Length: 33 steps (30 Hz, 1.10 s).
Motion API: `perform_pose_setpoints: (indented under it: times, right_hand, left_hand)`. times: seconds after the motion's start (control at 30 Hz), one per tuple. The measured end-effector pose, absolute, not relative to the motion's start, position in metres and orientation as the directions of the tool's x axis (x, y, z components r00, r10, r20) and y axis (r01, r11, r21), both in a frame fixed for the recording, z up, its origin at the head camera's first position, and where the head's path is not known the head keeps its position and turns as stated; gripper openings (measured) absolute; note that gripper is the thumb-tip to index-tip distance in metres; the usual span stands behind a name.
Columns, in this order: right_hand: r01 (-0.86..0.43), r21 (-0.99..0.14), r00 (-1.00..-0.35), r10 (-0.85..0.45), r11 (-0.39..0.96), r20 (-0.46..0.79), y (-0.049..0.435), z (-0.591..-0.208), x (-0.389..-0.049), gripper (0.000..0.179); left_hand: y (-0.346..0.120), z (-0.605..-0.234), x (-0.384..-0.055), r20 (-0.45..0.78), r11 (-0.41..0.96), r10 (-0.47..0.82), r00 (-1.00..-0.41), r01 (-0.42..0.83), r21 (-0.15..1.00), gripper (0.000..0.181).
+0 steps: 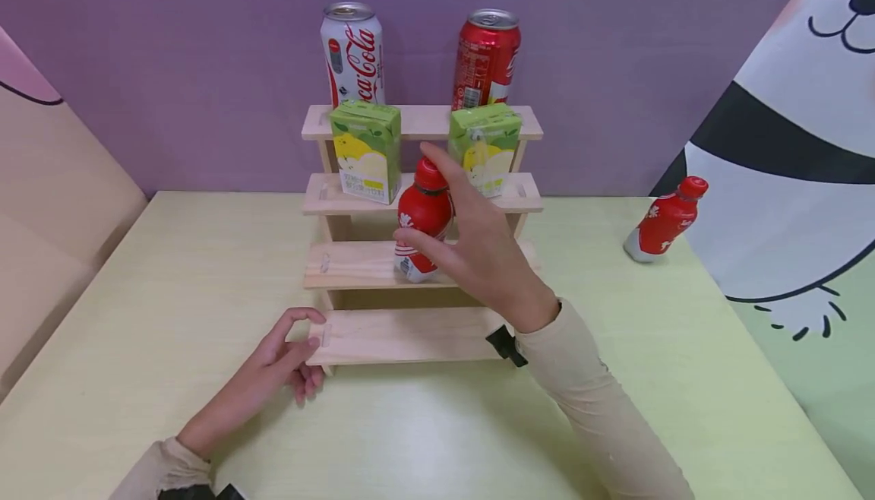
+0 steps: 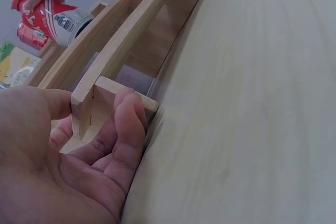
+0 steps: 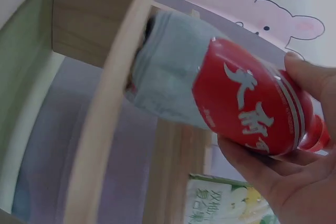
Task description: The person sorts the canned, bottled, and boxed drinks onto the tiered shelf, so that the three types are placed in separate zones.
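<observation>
A red and white plastic bottle (image 1: 425, 211) with a red cap is in my right hand (image 1: 485, 257), thumb on one side and fingers on the other. It stands nearly upright at the second step from the bottom of a four-step wooden display rack (image 1: 403, 337). In the right wrist view the bottle's base (image 3: 173, 66) is at the step's edge; whether it bears on the board cannot be told. My left hand (image 1: 283, 356) grips the left end of the lowest step, its fingers curled round the wooden end in the left wrist view.
On the top step stand a white Coca-Cola can (image 1: 365, 55) and a red can (image 1: 478, 63). Two green juice boxes, left (image 1: 369, 154) and right (image 1: 487, 139), are on the step below. A second red bottle (image 1: 666, 220) stands at the table's right, near the panda-print wall.
</observation>
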State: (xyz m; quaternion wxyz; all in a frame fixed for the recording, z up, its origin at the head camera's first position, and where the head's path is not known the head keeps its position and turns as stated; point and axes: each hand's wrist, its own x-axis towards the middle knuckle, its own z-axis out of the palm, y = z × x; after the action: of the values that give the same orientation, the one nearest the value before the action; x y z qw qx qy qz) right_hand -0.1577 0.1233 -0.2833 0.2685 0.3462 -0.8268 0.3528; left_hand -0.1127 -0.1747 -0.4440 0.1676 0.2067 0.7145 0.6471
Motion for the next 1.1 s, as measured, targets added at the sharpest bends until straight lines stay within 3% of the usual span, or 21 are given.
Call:
perform_pose_setpoints:
  times: [0.47, 0.77, 1.1]
  right_hand:
    - [-0.741, -0.402, -0.651, -0.429, 0.537, 0.626, 0.128, -0.289, -0.155, 0.102]
    - [-0.695, -0.272, -0.662, -0.445, 0.665, 0.604, 0.157, -0.279, -0.141, 0.089]
    - [-0.647, -0.201, -0.632, -0.369, 0.736, 0.681, 0.195, -0.270, -0.132, 0.071]
  left_hand:
    - [-0.174, -0.443, -0.115, 0.043, 0.079, 0.513, -0.857, 0.097, 0.992, 0.030]
    - [-0.167, -0.450, -0.113, 0.034, 0.062, 0.518, -0.855, 0.077, 0.995, 0.031]
    - [-0.174, -0.443, -0.112, 0.010, 0.102, 0.496, -0.868, 0.070, 0.992, 0.031]
